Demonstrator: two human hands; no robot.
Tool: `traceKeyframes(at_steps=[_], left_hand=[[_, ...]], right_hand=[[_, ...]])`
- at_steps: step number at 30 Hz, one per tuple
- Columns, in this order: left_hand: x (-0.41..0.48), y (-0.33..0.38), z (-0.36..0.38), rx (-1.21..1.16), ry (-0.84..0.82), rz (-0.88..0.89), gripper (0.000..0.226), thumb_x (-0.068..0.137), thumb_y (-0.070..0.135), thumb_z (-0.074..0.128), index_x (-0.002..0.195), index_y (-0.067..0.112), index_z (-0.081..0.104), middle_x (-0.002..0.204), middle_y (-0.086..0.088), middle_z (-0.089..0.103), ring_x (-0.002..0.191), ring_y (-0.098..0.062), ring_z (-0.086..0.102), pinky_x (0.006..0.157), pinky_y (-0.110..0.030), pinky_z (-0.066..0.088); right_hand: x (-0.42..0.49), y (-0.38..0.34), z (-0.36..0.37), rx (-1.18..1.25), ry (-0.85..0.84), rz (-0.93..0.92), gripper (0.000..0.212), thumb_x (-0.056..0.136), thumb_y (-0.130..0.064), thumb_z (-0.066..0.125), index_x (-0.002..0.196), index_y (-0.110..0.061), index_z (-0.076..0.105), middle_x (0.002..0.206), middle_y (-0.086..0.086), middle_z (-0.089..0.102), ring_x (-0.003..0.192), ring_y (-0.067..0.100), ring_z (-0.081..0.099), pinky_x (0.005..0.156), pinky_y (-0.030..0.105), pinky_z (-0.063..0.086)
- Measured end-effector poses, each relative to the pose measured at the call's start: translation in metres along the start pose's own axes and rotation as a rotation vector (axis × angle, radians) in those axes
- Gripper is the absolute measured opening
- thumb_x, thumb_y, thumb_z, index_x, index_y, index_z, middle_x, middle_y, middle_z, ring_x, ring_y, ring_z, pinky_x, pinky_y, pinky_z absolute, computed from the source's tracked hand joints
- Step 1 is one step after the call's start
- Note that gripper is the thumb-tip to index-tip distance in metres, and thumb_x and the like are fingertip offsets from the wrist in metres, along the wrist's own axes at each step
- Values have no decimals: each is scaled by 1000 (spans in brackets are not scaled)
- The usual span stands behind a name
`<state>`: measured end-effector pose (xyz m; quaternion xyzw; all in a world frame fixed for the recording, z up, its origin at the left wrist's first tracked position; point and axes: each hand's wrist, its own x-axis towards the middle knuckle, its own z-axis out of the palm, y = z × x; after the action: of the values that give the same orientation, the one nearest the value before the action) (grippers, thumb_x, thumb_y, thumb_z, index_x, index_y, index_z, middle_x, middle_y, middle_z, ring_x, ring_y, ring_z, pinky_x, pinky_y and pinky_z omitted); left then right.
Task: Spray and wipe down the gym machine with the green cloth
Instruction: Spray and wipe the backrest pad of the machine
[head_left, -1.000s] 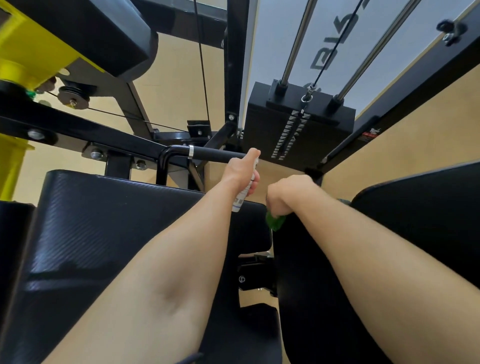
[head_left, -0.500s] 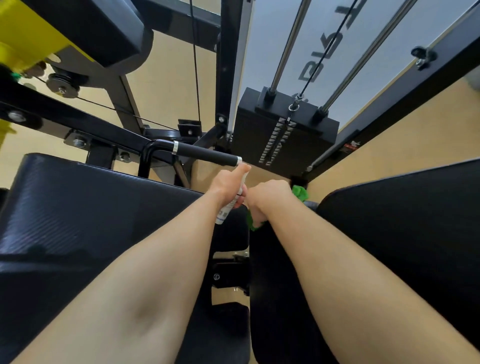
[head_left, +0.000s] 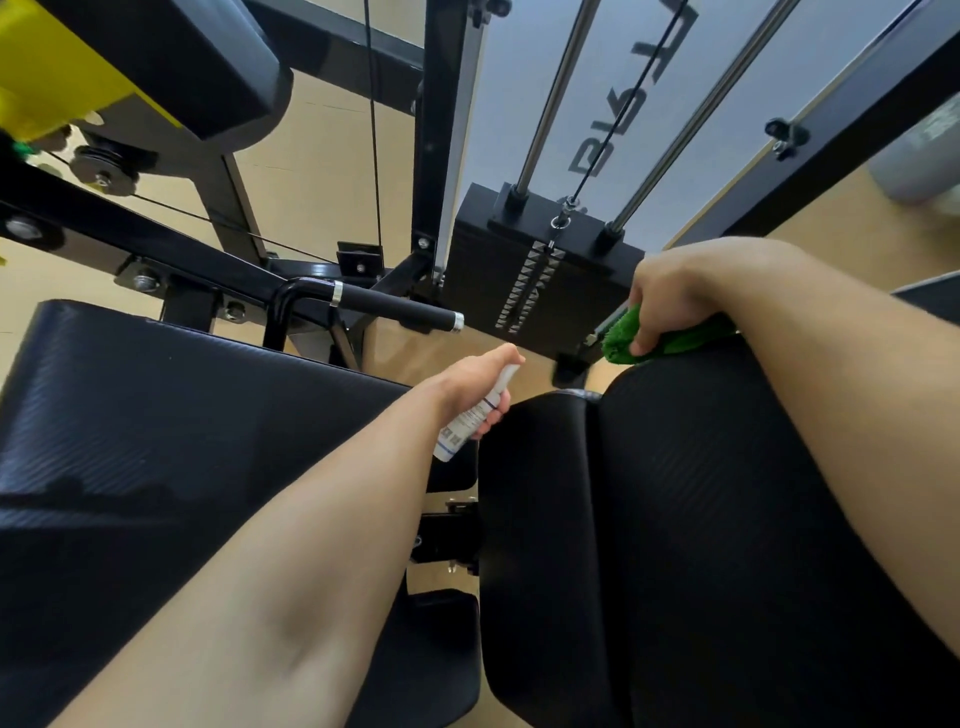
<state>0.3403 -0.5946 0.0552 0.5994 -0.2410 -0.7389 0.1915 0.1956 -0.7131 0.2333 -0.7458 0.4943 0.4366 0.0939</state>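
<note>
My left hand (head_left: 467, 382) grips the spray bottle (head_left: 463, 430); right hand's (head_left: 670, 293) fingers pinch the green cloth (head_left: 688, 338), black pad (head_left: 675, 493) beneath them.

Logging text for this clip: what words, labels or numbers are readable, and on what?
Large dark letters on the white panel behind the weight stack: skewed and cut off, not readable.
Label on the spray bottle in the left hand: print too small to read.
Nothing else legible.
</note>
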Motion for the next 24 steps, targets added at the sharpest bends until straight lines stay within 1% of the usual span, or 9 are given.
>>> traceKeyframes(at_steps=[4,7,9,11,13,15,17,21,24], left_hand=[[3,-2,-5,17,-42,-80,58,100,55,45,60,14,56,61,-4,56,48,-16,51,56,-28,46],[7,-8,-7,-33,44,-94,57,100,57,44,63,15,56,60,-3,55,46,-15,50,55,-28,46],[9,-14,-11,-104,110,-100,61,99,65,43,66,15,57,59,-2,56,46,-15,50,56,-29,47],[10,-20,-16,-177,153,-104,64,97,69,42,67,15,57,58,-1,56,46,-16,50,58,-31,47],[10,-24,-20,-247,227,-83,62,98,68,44,70,14,58,58,-1,56,46,-16,50,59,-31,47],[10,-30,-22,-300,328,-44,59,99,65,46,75,13,60,58,-1,57,46,-15,50,57,-30,48],[11,-37,-19,-329,432,9,57,99,63,48,82,11,64,62,-2,61,50,-14,53,56,-29,50],[7,-45,-3,-340,554,57,60,100,61,48,78,9,68,65,-5,64,58,-18,58,63,-33,54],[1,-47,13,-389,569,67,59,100,60,48,75,11,67,65,-5,64,60,-19,58,70,-37,56]], right_hand=[[3,-4,-1,45,-1,-8,45,88,-32,77,127,-11,66,109,6,66,101,27,63,90,38,50],[13,-22,7,87,27,-79,41,92,-34,72,128,-17,66,113,5,66,102,24,63,88,36,50],[30,-46,26,112,-15,-137,43,95,-41,67,132,-21,64,118,4,64,106,24,62,96,38,50],[52,-74,51,109,-124,-148,47,96,-48,60,135,-20,61,120,5,61,109,27,60,100,44,49],[65,-99,71,55,-137,-152,45,97,-48,54,132,-20,60,118,5,60,107,28,59,91,43,48],[73,-116,83,26,-95,-171,38,96,-45,54,124,-23,64,115,2,62,98,27,57,79,41,44],[75,-126,89,20,-68,-167,35,95,-43,55,121,-23,65,119,4,64,94,27,56,76,39,41],[57,-113,75,11,-98,-116,46,95,-45,59,133,-20,58,124,7,60,109,30,58,82,42,44],[43,-89,49,-41,-103,-74,54,90,-45,66,136,-17,56,118,9,57,113,34,59,96,45,49]])
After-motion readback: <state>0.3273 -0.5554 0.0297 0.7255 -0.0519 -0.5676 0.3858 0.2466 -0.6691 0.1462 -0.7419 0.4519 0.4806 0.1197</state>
